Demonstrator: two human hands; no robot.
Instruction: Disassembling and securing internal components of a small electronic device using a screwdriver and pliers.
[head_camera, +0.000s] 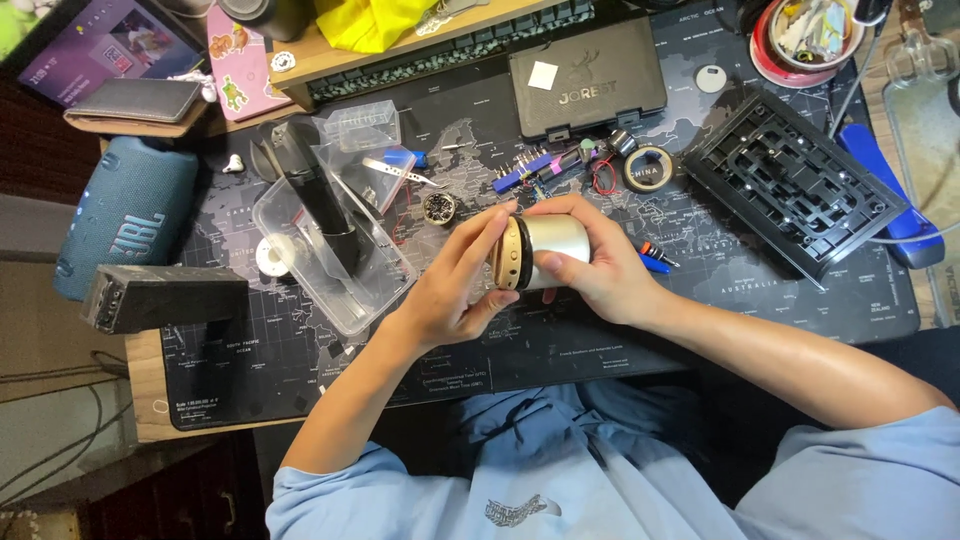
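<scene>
While both forearms reach up from the light-blue shirt (560, 470), the person grips a small silver cylinder (553, 250) above the dark map-printed desk mat (560, 345). Left hand (455, 285) is curled, fingertips pinching the cylinder's tan ring end (511, 254); right hand (600, 270) wraps closed round the silver body. Farther out lie a clear plastic tray (335, 255), a tape roll (648, 168), a black grid frame (795, 180) and a closed black case (585, 78).
</scene>
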